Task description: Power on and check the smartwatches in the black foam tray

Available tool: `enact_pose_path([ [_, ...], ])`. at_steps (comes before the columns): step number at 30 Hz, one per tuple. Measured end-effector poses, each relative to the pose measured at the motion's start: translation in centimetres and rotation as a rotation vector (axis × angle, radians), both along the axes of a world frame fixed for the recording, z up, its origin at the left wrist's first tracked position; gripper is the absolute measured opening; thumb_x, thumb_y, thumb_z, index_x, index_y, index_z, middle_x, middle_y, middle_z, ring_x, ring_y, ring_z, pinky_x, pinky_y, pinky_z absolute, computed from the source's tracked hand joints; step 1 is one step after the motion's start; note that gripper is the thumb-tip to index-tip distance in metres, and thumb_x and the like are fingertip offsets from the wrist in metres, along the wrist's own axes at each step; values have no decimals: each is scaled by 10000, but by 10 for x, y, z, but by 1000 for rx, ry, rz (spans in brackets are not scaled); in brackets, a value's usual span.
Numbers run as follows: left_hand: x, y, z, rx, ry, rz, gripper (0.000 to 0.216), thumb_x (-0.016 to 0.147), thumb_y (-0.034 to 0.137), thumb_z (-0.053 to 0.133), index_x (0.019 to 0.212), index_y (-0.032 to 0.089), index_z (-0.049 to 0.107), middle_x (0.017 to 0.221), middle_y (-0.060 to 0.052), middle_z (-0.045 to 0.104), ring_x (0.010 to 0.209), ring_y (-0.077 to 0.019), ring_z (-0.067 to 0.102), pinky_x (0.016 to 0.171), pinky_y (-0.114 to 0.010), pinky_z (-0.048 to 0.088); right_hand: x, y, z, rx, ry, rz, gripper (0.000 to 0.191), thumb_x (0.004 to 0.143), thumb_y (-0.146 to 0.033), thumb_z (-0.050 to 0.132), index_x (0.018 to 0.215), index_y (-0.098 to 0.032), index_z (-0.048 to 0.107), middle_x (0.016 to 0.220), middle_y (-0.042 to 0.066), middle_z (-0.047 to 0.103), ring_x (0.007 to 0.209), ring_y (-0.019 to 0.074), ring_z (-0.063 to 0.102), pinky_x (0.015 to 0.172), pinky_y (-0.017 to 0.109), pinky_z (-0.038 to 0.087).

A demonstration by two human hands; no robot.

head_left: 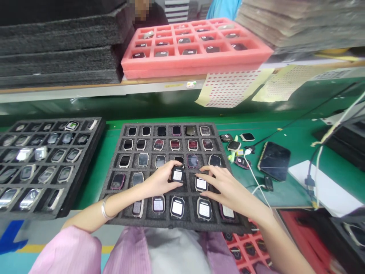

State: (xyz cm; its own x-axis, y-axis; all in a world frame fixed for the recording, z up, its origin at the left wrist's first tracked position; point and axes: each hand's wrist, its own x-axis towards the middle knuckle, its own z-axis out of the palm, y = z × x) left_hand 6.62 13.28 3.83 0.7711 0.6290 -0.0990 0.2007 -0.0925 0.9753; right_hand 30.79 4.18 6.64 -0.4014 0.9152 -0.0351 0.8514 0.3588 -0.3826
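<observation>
In the head view, my left hand [162,177] pinches a black-cased smartwatch [177,174] without a strap between thumb and fingers, its lit screen facing up. Close by, my right hand [221,182] has its thumb and fingertips at the edges of a light-framed smartwatch [202,184], whose screen is also lit. Both watches are over the dark grey foam tray [113,173], which has rows of square pockets with watch faces in them. Along the near row, several screens glow white, such as a silver-framed watch [177,207]. Farther rows have dark screens.
At left lies another foam tray [85,152] of watches. On the right are loose watches [234,145], white cables [253,171], a phone-like black device [274,161] and white paper [327,186]. A pink foam tray [196,68] sits on the shelf ahead, beside stacked black foam [59,42].
</observation>
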Motion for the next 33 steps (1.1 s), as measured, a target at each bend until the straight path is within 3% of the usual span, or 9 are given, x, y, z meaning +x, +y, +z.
enact_pose_path([
  [4, 1, -4, 6, 472, 155, -171, 603, 708, 341, 765, 1218, 186, 484, 1160, -127, 549, 1054, -290, 562, 889, -453, 485, 1, -1, -6, 3, 69, 9, 402, 881, -275, 599, 1276, -230, 538, 1217, 117, 512, 1126, 277, 515, 933, 436, 430],
  [7, -7, -4, 22, 737, 295, -161, 717, 707, 464, 746, 1270, 136, 446, 1218, -178, 497, 1106, -339, 510, 901, -485, 458, -1, -5, -4, 61, 51, 12, 375, 901, -272, 562, 1271, -212, 538, 1233, 129, 524, 1149, 283, 507, 948, 447, 422],
  [10, -34, 3, 38, 853, 517, -107, 563, 838, 506, 582, 1214, 102, 476, 1141, -176, 536, 1028, -327, 543, 843, -464, 470, -12, -6, 10, 158, -25, 39, 333, 936, -306, 513, 1248, -199, 552, 1242, 127, 561, 1149, 296, 498, 977, 493, 374],
  [13, -73, 8, 43, 878, 754, -15, 308, 949, 388, 421, 1007, 118, 555, 948, -127, 599, 910, -293, 581, 807, -442, 463, -42, 5, 24, 203, -30, 140, 295, 978, -287, 431, 1211, -180, 578, 1177, 106, 625, 1066, 269, 530, 922, 449, 411],
  [17, -101, 0, 31, 866, 803, 145, 172, 943, 266, 445, 952, 129, 550, 917, -125, 609, 930, -295, 574, 844, -437, 439, -99, 39, 20, 202, -80, 338, 237, 964, -197, 455, 1122, -157, 627, 1076, 113, 666, 960, 258, 563, 818, 411, 464],
  [20, -98, -8, 19, 844, 757, 206, 163, 930, 242, 474, 998, 106, 532, 951, -148, 609, 967, -302, 565, 857, -424, 437, -132, 60, 3, 205, -159, 301, 137, 889, -165, 579, 985, -113, 663, 941, 142, 661, 884, 281, 592, 789, 430, 491],
  [27, -98, -5, 3, 757, 621, 303, 363, 802, 493, 642, 872, 140, 591, 872, -91, 649, 835, -248, 619, 712, -311, 466, -131, 70, -16, 4, 182, 164, 218, 874, -274, 592, 1040, -146, 652, 946, 119, 659, 892, 278, 638, 798, 409, 523],
  [30, -102, -3, -1, 583, 411, 324, 390, 727, 540, 694, 700, 165, 590, 713, -26, 626, 688, -193, 606, 602, -266, 426, -124, 68, -4, -107, 354, 158, 183, 877, -351, 574, 868, -201, 678, 967, 95, 665, 943, 269, 635, 846, 389, 511],
  [33, -103, 6, 6, 194, -57, 373, 367, 685, 494, 739, 714, 156, 600, 769, -29, 636, 745, -175, 613, 658, -255, 446, -124, 70, 14, -222, 603, 23, 219, 854, -412, 606, 874, -201, 659, 1098, 110, 651, 1007, 273, 627, 845, 375, 527],
])
